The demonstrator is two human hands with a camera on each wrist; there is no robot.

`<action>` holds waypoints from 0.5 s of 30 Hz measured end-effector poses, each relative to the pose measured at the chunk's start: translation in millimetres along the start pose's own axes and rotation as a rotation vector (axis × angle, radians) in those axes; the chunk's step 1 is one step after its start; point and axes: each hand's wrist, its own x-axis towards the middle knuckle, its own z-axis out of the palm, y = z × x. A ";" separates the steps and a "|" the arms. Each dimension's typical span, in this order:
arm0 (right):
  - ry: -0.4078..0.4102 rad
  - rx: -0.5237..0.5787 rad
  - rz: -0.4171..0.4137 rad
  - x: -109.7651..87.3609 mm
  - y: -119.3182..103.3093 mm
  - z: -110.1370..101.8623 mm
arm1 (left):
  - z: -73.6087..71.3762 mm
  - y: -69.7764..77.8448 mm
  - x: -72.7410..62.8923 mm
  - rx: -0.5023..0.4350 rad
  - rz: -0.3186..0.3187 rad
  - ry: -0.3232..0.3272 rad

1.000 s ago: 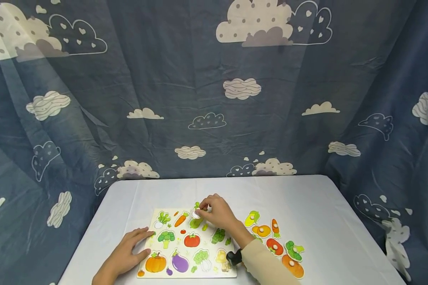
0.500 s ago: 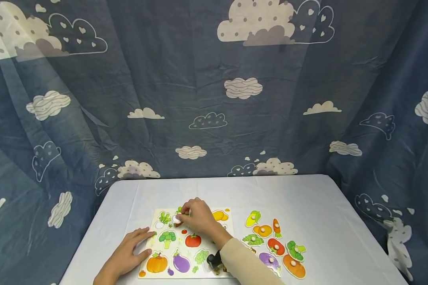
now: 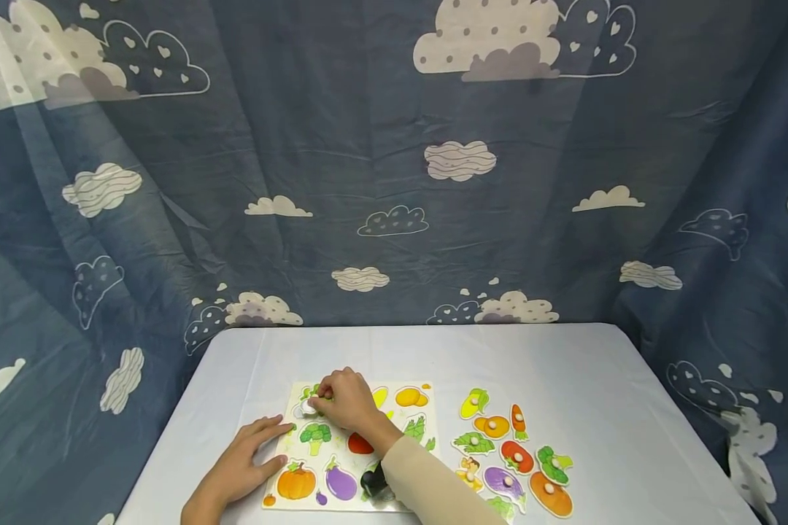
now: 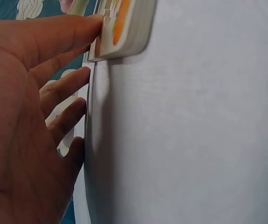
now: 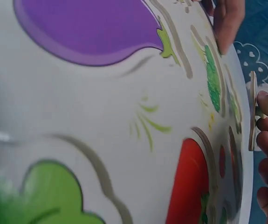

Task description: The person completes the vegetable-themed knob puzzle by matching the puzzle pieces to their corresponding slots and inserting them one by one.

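A vegetable puzzle board (image 3: 338, 446) with pictured recesses lies on the white table. My right hand (image 3: 349, 399) pinches a white turnip-like piece with green leaves (image 3: 311, 402) over the board's far left corner. In the right wrist view this thin piece (image 5: 252, 114) appears edge-on, held by its back knob, slightly above the board surface. My left hand (image 3: 239, 461) rests at the board's left edge with fingers extended. In the left wrist view, the thumb of my left hand (image 4: 36, 93) touches the board's corner (image 4: 134, 32). The recess under my right hand is partly hidden.
Several knobbed vegetable pieces lie right of the board, including a corn (image 3: 474, 403), a carrot (image 3: 519, 421), a tomato (image 3: 516, 457), a broccoli (image 3: 554, 464), an eggplant (image 3: 505, 484) and an orange oval piece (image 3: 551, 495). A cloud-print curtain (image 3: 394, 182) hangs behind the table.
My right hand has moved left across the board with the turnip-like piece, to its far left corner. The left hand has stayed at the board's edge. The camera view has shifted slightly.
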 end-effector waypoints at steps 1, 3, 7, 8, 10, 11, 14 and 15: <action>-0.001 -0.005 0.002 0.5 -0.6 1.4 | -0.1 0.6 0.6 0.000 -0.001 -0.001; -0.002 -0.005 0.007 2.2 -1.9 4.8 | -0.6 1.0 2.0 -0.005 -0.005 -0.005; -0.004 -0.008 0.023 7.0 -5.2 11.8 | -2.0 1.8 4.0 -0.010 -0.017 -0.007; -0.011 -0.006 0.032 8.0 -6.2 12.9 | -2.1 1.9 4.4 -0.013 -0.020 -0.007; -0.029 -0.006 0.047 9.3 -8.1 15.0 | -2.2 2.8 4.3 -0.022 -0.021 -0.007; -0.038 -0.011 0.053 9.7 -8.9 16.3 | -2.0 3.2 4.0 -0.029 -0.020 -0.006; -0.060 -0.026 0.064 10.5 -10.6 20.2 | -1.3 2.8 3.2 -0.042 -0.021 -0.006; -0.064 -0.032 0.067 10.7 -10.9 21.8 | -1.1 2.4 3.0 -0.043 -0.022 -0.006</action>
